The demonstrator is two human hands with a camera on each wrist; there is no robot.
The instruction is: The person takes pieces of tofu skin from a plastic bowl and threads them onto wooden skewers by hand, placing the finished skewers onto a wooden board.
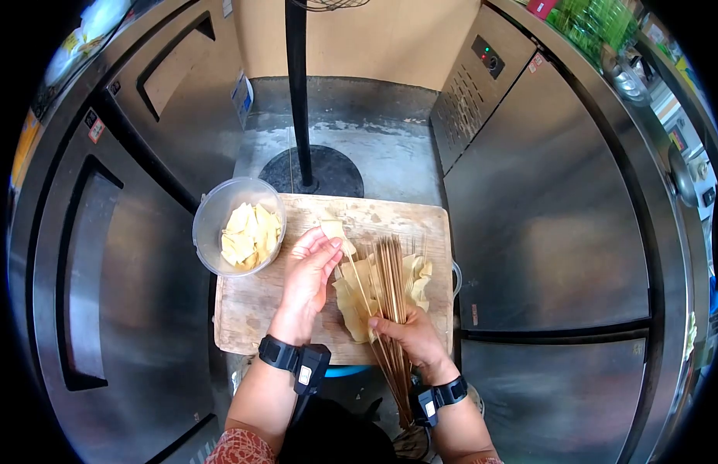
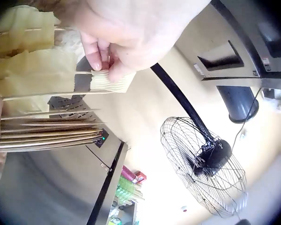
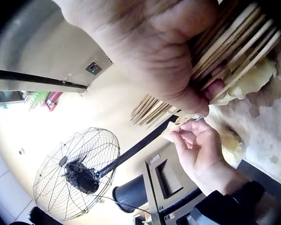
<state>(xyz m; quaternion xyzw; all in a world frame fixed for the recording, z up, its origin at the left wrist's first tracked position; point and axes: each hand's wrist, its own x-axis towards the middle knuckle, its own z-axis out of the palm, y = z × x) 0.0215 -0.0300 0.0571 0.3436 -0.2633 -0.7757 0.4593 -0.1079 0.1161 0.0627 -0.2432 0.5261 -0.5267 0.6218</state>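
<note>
My left hand (image 1: 306,274) pinches a small folded piece of pale yellow tofu skin (image 1: 333,229) between thumb and fingers. A single thin skewer (image 1: 362,284) runs from that piece down toward my right hand. In the left wrist view the piece (image 2: 113,81) shows a ribbed surface and overlaps the skewer's tip. My right hand (image 1: 413,337) grips a thick bundle of wooden skewers (image 1: 390,271), thumb across the front. Larger pale yellow sheets (image 1: 348,303) with skewers through them lie under and beside the bundle, partly hidden by it.
A wooden board (image 1: 247,313) lies under the work. At its left corner stands a clear plastic tub (image 1: 200,232) with many cut tofu skin pieces (image 1: 251,234). Steel cabinets (image 1: 545,209) flank both sides. Behind the board rises a black fan stand (image 1: 298,100).
</note>
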